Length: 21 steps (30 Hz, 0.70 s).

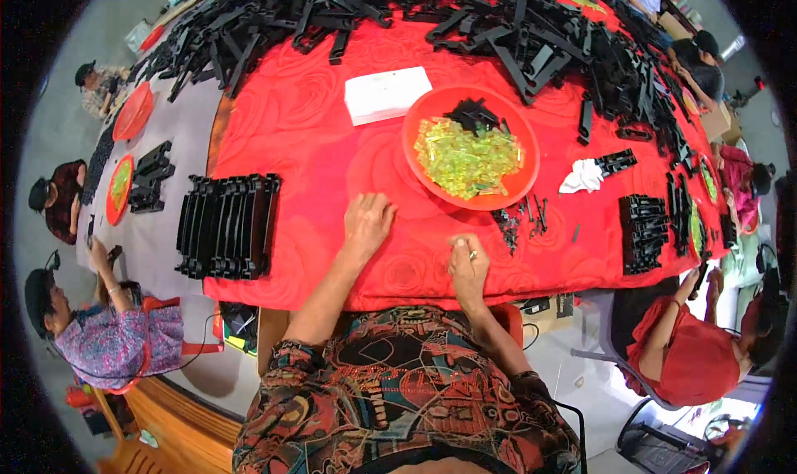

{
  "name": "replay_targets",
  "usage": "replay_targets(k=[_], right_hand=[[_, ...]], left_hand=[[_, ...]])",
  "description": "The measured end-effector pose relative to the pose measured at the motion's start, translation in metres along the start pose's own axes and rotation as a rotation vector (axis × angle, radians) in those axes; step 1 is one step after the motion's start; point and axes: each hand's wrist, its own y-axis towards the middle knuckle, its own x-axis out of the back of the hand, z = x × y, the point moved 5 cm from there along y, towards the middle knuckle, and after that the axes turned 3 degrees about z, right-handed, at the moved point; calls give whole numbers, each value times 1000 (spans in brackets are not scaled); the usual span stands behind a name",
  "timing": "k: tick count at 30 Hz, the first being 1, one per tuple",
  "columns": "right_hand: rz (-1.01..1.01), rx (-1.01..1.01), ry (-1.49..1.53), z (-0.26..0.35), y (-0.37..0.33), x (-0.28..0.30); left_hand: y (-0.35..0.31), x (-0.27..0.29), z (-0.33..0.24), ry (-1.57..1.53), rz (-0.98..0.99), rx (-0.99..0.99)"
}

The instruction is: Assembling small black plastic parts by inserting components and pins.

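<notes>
My left hand rests back up on the red cloth, its fingers loosely bent and holding nothing that I can see. Closer to the table's front edge, my right hand is closed, with a small yellow-green piece showing at its fingers. Beyond the hands stands a round red bowl. It holds a heap of clear yellow-green pieces and a clump of small black parts. Small dark loose bits lie just below the bowl's rim.
Left stands a row of black plastic brackets. A white box sits behind the bowl. Black parts are heaped at the back. Right are a crumpled white cloth and stacked brackets. People sit at both sides.
</notes>
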Motion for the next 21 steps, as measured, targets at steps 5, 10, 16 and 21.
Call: replay_targets(k=[5, 10, 16, 21], right_hand=[[-217, 333, -334, 78, 21, 35], [-386, 453, -531, 116, 122, 97], [-389, 461, -1088, 125, 239, 122], [-284, 411, -1275, 114, 308, 112]], left_hand=[[-9, 0, 3, 38, 23, -11], [-9, -1, 4, 72, 27, 18], [-5, -3, 1, 94, 11, 2], [1, -6, -1, 103, 28, 18]])
